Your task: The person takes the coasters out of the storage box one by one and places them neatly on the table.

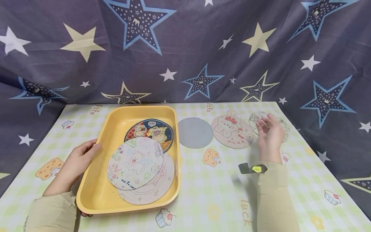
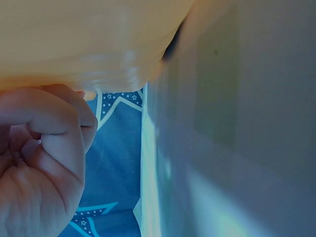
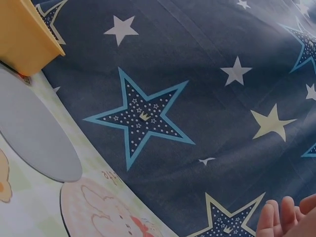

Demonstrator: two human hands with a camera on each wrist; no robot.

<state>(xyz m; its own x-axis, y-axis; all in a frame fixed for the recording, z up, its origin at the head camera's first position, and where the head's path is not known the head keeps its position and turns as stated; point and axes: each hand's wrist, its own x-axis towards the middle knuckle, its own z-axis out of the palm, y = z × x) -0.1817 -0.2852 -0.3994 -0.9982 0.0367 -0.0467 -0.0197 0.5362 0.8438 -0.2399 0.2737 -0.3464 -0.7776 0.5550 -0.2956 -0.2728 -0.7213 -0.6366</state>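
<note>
At the left, a yellow tray [image 1: 95, 180] lies on the table, and my left hand [image 1: 78, 161] grips its left rim with the thumb on top. Curled fingers [image 2: 59, 113] of that hand show against the tray's outer side in the left wrist view. My right hand [image 1: 271, 138] hovers over a round mat with line drawings [image 1: 285, 130], fingers loosely bent around nothing. Inside the tray, a white doodle-print round mat [image 1: 134, 164] overlaps a pale pink one [image 1: 145, 196] and a dark blue cartoon one [image 1: 150, 127].
Right of the tray lie a plain grey round mat [image 1: 195, 132] and a pink bunny-print round mat [image 1: 232, 132], in a row toward my right hand. A checked cloth [image 1: 208, 199] covers the table. Behind it hangs a dark star-print curtain [image 1: 185, 48].
</note>
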